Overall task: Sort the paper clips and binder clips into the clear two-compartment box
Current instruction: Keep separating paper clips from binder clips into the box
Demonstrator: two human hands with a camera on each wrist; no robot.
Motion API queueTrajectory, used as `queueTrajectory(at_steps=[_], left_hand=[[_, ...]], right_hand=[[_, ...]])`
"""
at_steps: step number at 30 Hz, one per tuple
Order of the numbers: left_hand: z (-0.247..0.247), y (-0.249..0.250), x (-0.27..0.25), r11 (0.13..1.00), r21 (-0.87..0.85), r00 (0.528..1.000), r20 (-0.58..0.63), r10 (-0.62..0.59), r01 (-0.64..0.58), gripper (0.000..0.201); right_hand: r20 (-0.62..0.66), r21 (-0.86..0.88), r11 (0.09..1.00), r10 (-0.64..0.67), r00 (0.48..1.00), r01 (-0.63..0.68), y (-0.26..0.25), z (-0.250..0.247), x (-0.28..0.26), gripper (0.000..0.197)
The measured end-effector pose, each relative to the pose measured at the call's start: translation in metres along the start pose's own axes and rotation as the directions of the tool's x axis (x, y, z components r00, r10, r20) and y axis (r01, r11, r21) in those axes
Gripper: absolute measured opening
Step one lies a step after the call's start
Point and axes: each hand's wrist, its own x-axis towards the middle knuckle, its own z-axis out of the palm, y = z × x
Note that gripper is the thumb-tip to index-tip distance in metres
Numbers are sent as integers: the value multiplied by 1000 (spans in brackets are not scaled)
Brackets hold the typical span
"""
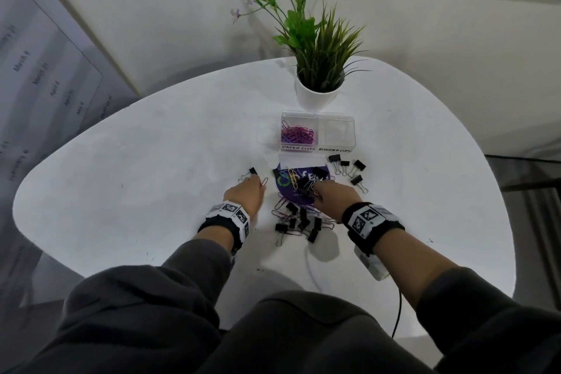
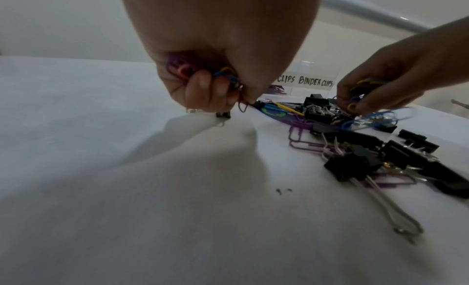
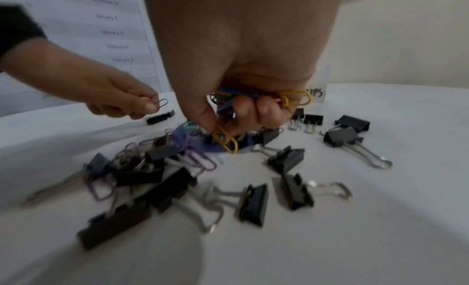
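Observation:
The clear two-compartment box [image 1: 337,130] stands mid-table, with purple and pink paper clips [image 1: 296,134] in its left half; its right half looks empty. A mixed pile of black binder clips [image 1: 299,222] and coloured paper clips lies in front of it, partly on a purple sheet [image 1: 287,185]. My left hand [image 1: 247,193] holds a bunch of paper clips [image 2: 182,67] and pinches one at the table beside a lone binder clip [image 1: 252,171]. My right hand [image 1: 329,196] grips a bunch of coloured paper clips [image 3: 295,98] and pinches a yellow paper clip [image 3: 225,139] over the pile.
A potted plant [image 1: 315,94] in a white pot stands just behind the box. Several more binder clips [image 1: 349,167] lie right of the purple sheet. A white cable [image 1: 312,273] runs off the table's near edge. A dated wall chart [image 1: 45,79] hangs left.

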Motion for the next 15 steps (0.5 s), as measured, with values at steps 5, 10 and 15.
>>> queueTrajectory(at_steps=[5,10,15], left_hand=[[-6,-7,-3,994,-106,996,-83,23,-32,35],[-14,-22,-2,994,-93,994,-99,45,-54,33],[-24,-31,-1,996,-8,992,-86,89,-90,36]], right_hand=[[25,64,998,-18,1000,16,6,-35,3,11],[-226,29,998,-48,973,55,-3,-85,20,24],[-240,-176,984,-35,970,-8,-30,-111,52,15]])
